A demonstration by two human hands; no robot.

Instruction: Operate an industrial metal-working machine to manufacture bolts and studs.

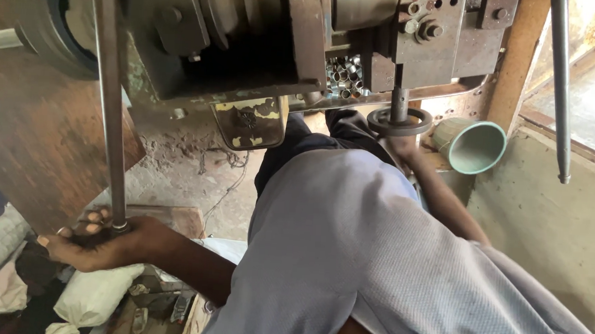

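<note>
Left hand (93, 242) has its fingers curled tight round the lower end of the lever (112, 107) beside the press (250, 40), while the right hand (402, 147) reaches under the ring (399, 122), its finger state not discernible.

left hand (93, 240) low, fingers curled shut; right hand (403, 147) far forward, arm outstretched, grip hidden
</note>
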